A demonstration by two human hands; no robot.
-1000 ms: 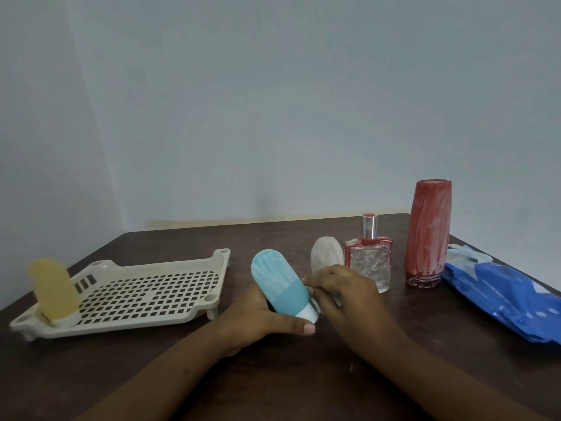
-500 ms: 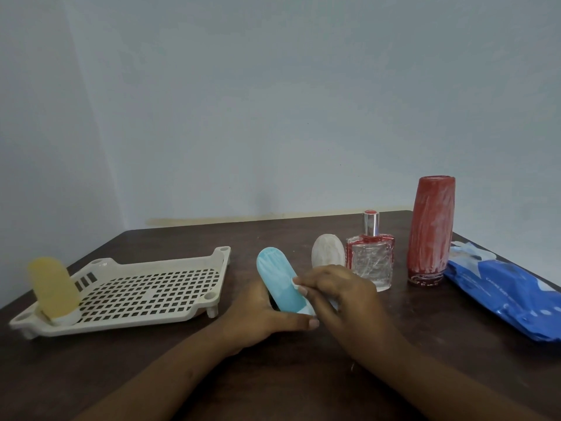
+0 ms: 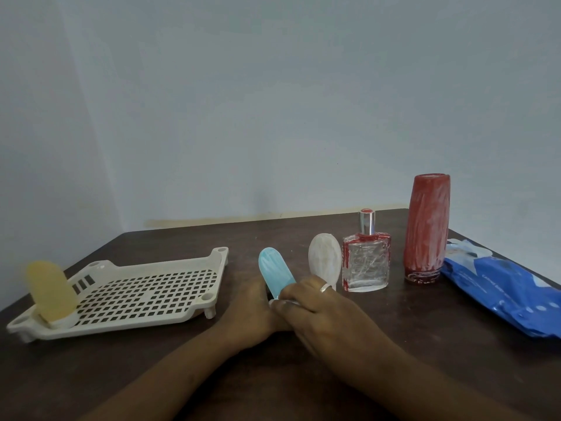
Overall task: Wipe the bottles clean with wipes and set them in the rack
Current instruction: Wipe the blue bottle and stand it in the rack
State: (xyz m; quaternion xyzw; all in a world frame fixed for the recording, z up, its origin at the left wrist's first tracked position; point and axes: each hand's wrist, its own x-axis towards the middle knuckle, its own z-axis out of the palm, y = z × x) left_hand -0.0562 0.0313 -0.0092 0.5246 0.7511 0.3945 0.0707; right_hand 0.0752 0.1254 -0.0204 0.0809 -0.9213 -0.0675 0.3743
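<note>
A light blue bottle (image 3: 274, 271) with whitish smears tilts up and to the left above the dark table. My left hand (image 3: 252, 311) holds it from behind and below. My right hand (image 3: 315, 314), with a ring on one finger, curls over the bottle's lower end and hides the cap. I see no wipe in either hand. A cream perforated rack (image 3: 121, 325) lies at the left, with a yellow bottle (image 3: 50, 288) standing cap-down in its near left corner. A white bottle (image 3: 324, 259), a glass perfume bottle (image 3: 365, 262) and a tall red bottle (image 3: 426, 229) stand smeared to the right.
A blue pack of wipes (image 3: 510, 293) lies at the table's right edge, just right of the red bottle. The table meets a pale wall at the back. Both my forearms reach in from the bottom of the view.
My right hand has slid over the blue bottle's lower end and now covers its white cap. The bottle has turned slightly in my left hand. Other bottles have not moved.
</note>
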